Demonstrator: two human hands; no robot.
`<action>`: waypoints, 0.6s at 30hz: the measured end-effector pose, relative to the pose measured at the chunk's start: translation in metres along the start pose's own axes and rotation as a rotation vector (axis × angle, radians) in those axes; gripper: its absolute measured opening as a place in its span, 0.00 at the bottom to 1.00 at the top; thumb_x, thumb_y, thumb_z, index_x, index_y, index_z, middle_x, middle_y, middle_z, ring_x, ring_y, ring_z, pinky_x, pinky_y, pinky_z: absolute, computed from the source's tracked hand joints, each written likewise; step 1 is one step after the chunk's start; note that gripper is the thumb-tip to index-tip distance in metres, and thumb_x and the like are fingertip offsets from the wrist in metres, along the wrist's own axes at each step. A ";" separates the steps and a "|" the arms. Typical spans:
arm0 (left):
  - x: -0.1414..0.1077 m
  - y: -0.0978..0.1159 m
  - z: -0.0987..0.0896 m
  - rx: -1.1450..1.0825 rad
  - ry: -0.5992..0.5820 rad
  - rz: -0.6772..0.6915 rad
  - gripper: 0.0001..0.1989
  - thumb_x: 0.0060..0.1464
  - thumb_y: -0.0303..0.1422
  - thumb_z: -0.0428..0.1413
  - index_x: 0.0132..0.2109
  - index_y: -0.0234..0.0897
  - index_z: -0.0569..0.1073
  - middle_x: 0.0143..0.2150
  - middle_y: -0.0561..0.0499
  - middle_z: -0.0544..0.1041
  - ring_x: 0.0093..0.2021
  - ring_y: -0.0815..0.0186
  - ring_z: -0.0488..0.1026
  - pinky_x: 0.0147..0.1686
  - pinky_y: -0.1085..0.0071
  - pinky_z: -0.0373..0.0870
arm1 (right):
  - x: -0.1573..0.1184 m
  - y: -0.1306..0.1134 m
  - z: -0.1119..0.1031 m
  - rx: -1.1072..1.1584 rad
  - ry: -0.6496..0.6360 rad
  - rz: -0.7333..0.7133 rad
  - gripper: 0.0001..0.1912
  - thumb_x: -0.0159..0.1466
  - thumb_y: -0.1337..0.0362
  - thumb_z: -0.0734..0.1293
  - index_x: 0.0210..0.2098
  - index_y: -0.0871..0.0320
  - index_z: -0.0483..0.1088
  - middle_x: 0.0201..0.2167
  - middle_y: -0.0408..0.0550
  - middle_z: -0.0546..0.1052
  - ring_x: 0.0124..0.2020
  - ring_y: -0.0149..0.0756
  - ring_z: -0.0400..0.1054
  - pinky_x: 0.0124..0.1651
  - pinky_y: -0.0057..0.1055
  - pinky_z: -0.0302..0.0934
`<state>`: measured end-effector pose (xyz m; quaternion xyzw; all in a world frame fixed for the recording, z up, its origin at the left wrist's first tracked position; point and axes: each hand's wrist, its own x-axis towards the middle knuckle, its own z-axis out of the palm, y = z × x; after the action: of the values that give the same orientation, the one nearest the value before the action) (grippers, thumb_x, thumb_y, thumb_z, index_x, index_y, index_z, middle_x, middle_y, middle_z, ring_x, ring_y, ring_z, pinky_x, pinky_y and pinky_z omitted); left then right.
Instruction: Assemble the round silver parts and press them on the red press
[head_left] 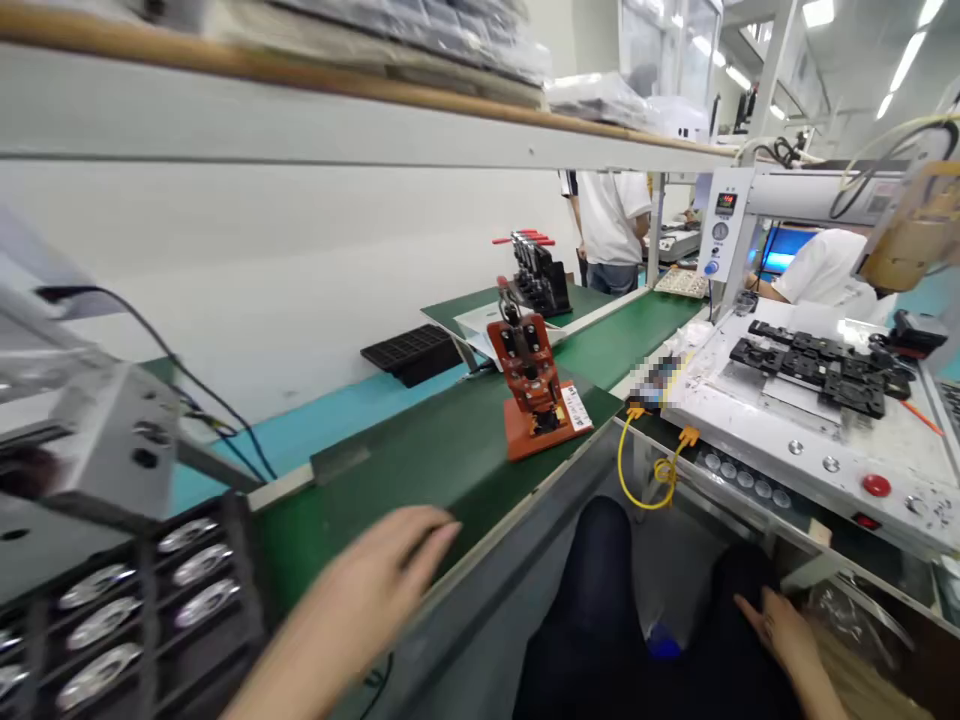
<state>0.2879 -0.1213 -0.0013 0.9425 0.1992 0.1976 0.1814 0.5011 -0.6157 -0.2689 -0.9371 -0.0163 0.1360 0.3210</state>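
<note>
My left hand [375, 580] hangs over the near edge of the green work surface [420, 460], slightly blurred. Its fingers are loosely bent, with a dark gap between thumb and forefinger, and no object shows in it. Beyond it stands an orange-brown clamp fixture [531, 375] on a flat base, with a white label [576, 408] on the base. A black tray [247, 600] with round shiny metal parts [206, 602] lies left of this hand. On my right thigh rests my right hand [780, 625], fingers apart and holding nothing visible.
At right stands a white machine [750, 425] carrying black fixture blocks [817, 365], with a red button [876, 485] in front. A yellow cable [626, 480] loops below it. Black fixtures with red handles [540, 270] stand farther back. A loaded shelf [360, 110] spans overhead. Two people work beyond.
</note>
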 end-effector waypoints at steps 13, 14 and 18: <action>0.036 0.076 0.300 0.234 -0.903 0.055 0.18 0.71 0.41 0.59 0.60 0.34 0.75 0.57 0.43 0.80 0.53 0.55 0.80 0.55 0.50 0.79 | -0.003 0.029 -0.001 -0.308 -0.071 -0.017 0.18 0.76 0.52 0.66 0.35 0.58 0.72 0.33 0.45 0.78 0.37 0.37 0.74 0.47 0.37 0.68; 0.034 0.072 0.308 0.222 -0.919 0.078 0.18 0.71 0.41 0.59 0.59 0.35 0.76 0.57 0.43 0.80 0.53 0.55 0.80 0.55 0.51 0.79 | -0.010 0.033 -0.004 -0.288 -0.064 -0.041 0.19 0.77 0.52 0.63 0.34 0.57 0.70 0.32 0.45 0.77 0.36 0.37 0.73 0.46 0.36 0.67; 0.025 0.054 0.329 0.159 -1.002 0.150 0.17 0.70 0.40 0.60 0.58 0.35 0.76 0.58 0.43 0.79 0.55 0.55 0.79 0.55 0.51 0.79 | -0.034 0.040 -0.003 -0.199 -0.082 -0.138 0.22 0.79 0.53 0.52 0.31 0.54 0.63 0.30 0.46 0.74 0.33 0.38 0.70 0.39 0.33 0.60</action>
<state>0.4718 -0.2427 -0.2524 0.9442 0.0343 -0.2815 0.1678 0.4670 -0.6527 -0.2826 -0.9546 -0.1074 0.1493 0.2342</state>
